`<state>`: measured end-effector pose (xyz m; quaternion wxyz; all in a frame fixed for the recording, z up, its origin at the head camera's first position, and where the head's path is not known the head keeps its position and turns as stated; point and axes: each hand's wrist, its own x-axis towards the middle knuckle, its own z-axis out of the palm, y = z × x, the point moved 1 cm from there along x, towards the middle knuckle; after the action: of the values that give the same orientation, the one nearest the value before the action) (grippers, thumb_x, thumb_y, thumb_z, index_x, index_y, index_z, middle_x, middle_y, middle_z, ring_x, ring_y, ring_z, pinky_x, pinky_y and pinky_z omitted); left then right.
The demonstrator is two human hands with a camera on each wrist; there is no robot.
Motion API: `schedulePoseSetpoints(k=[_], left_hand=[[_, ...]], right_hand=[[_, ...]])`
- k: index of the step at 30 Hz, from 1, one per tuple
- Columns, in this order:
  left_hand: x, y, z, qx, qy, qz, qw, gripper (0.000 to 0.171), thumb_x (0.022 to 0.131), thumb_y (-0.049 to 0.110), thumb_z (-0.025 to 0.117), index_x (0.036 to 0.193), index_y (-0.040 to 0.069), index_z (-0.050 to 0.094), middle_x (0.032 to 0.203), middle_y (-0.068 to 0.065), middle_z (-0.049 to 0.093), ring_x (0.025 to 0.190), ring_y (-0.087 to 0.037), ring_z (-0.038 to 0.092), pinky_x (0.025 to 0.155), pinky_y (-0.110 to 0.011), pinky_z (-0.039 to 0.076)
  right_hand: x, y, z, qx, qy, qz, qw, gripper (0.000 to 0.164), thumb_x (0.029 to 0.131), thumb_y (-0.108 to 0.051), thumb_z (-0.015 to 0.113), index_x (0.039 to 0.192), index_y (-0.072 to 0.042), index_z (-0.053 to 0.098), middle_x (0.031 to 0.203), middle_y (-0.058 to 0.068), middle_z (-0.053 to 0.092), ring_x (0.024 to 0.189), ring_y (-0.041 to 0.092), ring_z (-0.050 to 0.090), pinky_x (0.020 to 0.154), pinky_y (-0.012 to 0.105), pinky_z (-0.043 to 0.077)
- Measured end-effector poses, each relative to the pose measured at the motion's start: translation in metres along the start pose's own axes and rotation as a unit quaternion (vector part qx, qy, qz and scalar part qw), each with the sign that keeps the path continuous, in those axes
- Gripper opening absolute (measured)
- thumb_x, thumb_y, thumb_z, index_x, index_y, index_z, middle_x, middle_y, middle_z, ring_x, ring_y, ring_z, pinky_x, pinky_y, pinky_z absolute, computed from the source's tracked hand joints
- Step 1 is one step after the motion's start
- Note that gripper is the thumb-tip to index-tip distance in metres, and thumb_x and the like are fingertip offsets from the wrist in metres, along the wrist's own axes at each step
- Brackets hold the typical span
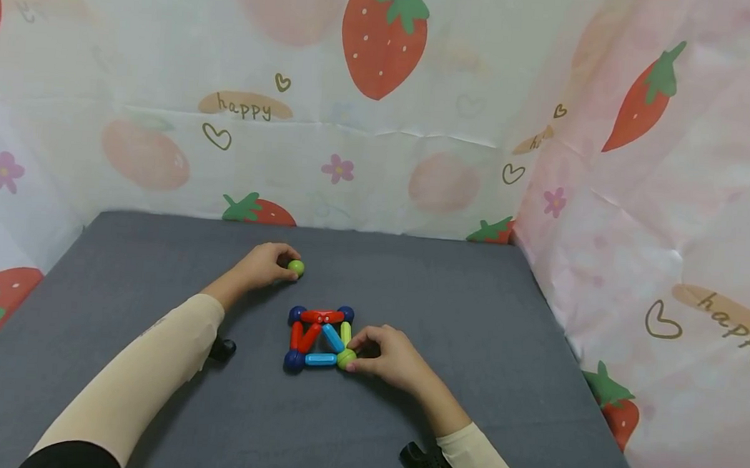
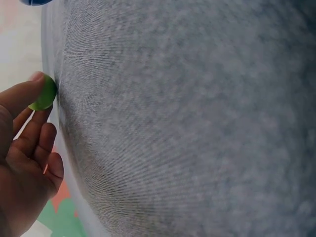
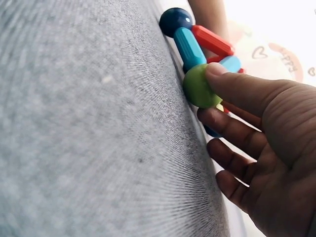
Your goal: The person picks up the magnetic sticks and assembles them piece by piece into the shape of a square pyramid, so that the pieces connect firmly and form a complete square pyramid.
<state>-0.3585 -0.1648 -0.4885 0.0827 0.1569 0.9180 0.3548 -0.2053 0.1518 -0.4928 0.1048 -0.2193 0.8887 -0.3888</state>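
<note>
A loose green ball [image 1: 295, 266] is pinched between the thumb and fingers of my left hand [image 1: 266, 264], beyond the frame of sticks; the left wrist view shows the same green ball [image 2: 45, 93] at the fingertips. My right hand [image 1: 390, 356] pinches another green ball [image 1: 345, 359] at the frame's near right corner. That frame joins dark blue balls [image 1: 293, 361] at its other corners with red sticks [image 1: 296, 335], blue sticks [image 1: 321, 359] and a yellow-green stick [image 1: 346, 332]. In the right wrist view, the thumb presses the green ball [image 3: 201, 86], with a blue stick [image 3: 189, 47] beside it.
Grey cloth [image 1: 260, 420] covers the table. Behind it and along the sides hangs a curtain [image 1: 368, 133] printed with strawberries. A black wrist camera [image 1: 422, 460] sits at the right wrist, and another black device [image 1: 222, 349] at the left.
</note>
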Motion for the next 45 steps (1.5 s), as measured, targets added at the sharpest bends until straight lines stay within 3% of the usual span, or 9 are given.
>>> schedulePoseSetpoints(k=[9,15,23,37,45], left_hand=[[-0.010,0.006,-0.011,0.001,0.034,0.000,0.9994,0.041,0.093,0.030,0.078,0.127,0.011,0.068,0.122,-0.012,0.067,0.109,-0.030,0.059,0.093,-0.048,0.051],[-0.016,0.014,-0.018,0.007,0.038,0.009,0.9992,0.041,0.093,0.034,0.077,0.128,0.014,0.068,0.121,-0.009,0.067,0.110,-0.029,0.059,0.093,-0.047,0.050],[-0.038,0.034,-0.019,0.000,0.030,0.037,0.9989,0.039,0.092,0.032,0.078,0.127,0.015,0.069,0.119,-0.008,0.066,0.112,-0.030,0.056,0.091,-0.046,0.048],[-0.076,0.064,-0.004,-0.023,-0.005,0.090,0.9957,0.035,0.090,0.036,0.080,0.122,0.022,0.071,0.109,0.002,0.066,0.108,-0.030,0.057,0.080,-0.038,0.047],[-0.089,0.079,0.004,-0.024,-0.032,0.106,0.9936,0.034,0.091,0.036,0.079,0.122,0.024,0.072,0.109,-0.004,0.065,0.107,-0.032,0.056,0.082,-0.038,0.046]], right_hand=[[0.001,0.000,0.005,0.006,-0.003,-0.003,1.000,0.023,0.083,-0.035,0.087,0.102,-0.031,0.074,0.097,-0.018,0.068,0.095,0.010,0.057,0.087,0.032,0.047],[0.002,0.000,0.006,0.007,-0.001,-0.006,1.000,0.023,0.083,-0.034,0.087,0.102,-0.031,0.074,0.097,-0.017,0.068,0.095,0.009,0.058,0.087,0.032,0.048],[0.001,-0.002,0.006,0.009,-0.001,-0.007,1.000,0.023,0.083,-0.035,0.087,0.102,-0.032,0.074,0.097,-0.017,0.068,0.095,0.010,0.057,0.085,0.032,0.048],[0.006,-0.006,0.002,-0.012,-0.010,-0.002,1.000,0.023,0.084,-0.035,0.086,0.102,-0.029,0.074,0.096,-0.015,0.070,0.093,0.011,0.061,0.081,0.030,0.050],[0.009,-0.008,0.001,-0.011,-0.013,0.001,1.000,0.022,0.085,-0.036,0.085,0.103,-0.030,0.074,0.096,-0.015,0.069,0.090,0.009,0.063,0.077,0.029,0.052]])
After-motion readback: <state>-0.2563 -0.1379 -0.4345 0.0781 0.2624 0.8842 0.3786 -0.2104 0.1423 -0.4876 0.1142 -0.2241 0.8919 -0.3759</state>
